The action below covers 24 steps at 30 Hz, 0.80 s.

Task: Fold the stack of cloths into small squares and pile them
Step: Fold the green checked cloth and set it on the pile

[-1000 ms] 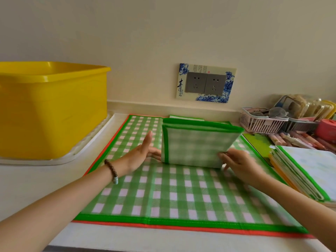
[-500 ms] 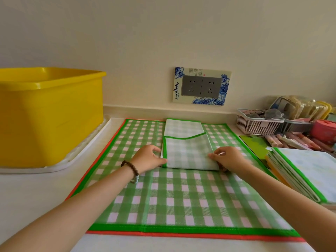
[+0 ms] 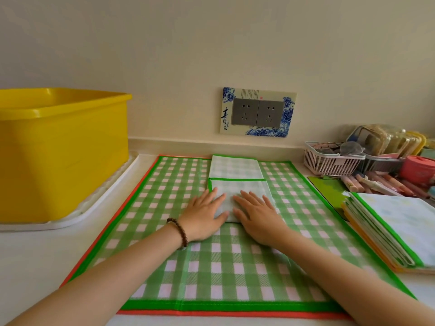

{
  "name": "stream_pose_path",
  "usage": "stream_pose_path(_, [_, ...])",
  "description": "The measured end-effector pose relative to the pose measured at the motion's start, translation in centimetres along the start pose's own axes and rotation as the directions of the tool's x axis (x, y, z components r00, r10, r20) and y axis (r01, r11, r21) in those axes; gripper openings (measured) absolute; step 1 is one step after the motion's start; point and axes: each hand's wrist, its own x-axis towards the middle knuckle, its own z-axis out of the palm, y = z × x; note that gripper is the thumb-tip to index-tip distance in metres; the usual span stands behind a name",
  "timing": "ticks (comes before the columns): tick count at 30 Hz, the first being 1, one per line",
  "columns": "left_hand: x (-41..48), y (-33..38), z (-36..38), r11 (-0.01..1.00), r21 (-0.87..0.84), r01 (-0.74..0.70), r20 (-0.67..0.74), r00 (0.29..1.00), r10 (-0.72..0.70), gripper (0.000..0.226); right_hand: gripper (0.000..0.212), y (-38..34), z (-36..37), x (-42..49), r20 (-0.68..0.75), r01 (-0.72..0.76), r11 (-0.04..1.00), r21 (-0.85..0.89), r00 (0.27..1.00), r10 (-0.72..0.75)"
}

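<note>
Both hands lie flat with the fingers straight, holding nothing and only pressing. The left hand (image 3: pixel 203 216) and the right hand (image 3: pixel 257 216) rest side by side on the folded cloth (image 3: pixel 229 198), which sits on the middle of the spread cloth (image 3: pixel 211 267), a little toward its far edge. I judge they press like this to flatten the last fold, so that the square keeps its shape and does not spring open. The folded cloth shows its pale back side with a faint check and a thin green hem, and it looks thin and slightly stiff, so it holds a sharp crease. Just behind it, touching it and also on the spread cloth, lies a second pale piece (image 3: pixel 235 167); I cannot tell if it is a separate finished square or a part of the same one. The spread cloth is a large flat rectangle with green and white checks and a green border. Under its near edge shows an orange hem (image 3: pixel 211 313), probably of another cloth waiting below. Beside the right edge of the spread cloth is a stack of cloths (image 3: pixel 400 227), layered like pages. To the left of the spread cloth stands a smooth yellow tub (image 3: pixel 63 149) on a white tray (image 3: pixel 94 208). A bead bracelet (image 3: pixel 179 231) is on the left wrist.
</note>
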Motion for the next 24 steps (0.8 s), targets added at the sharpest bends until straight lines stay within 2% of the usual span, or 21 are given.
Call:
stream_pose_path(11, [0.2, -0.2, 0.8, 0.997, 0.08, 0.015, 0.035, 0.999, -0.018, 0.058, 0.055, 0.8, 0.5, 0.7, 0.139, 0.049, 0.997, -0.062, 0.99, -0.04])
stream_pose_path(17, [0.2, -0.4, 1.0, 0.998, 0.065, 0.009, 0.043, 0.999, -0.011, 0.058, 0.06, 3.7, -0.3, 0.0, 0.161, 0.017, 0.998, -0.067, 0.987, -0.006])
stream_pose_path(24, [0.2, -0.5, 1.0, 0.997, 0.072, 0.006, 0.055, 0.998, -0.01, 0.057, 0.054, 7.4, -1.9, -1.7, 0.234, -0.022, 0.997, -0.07, 0.971, 0.038])
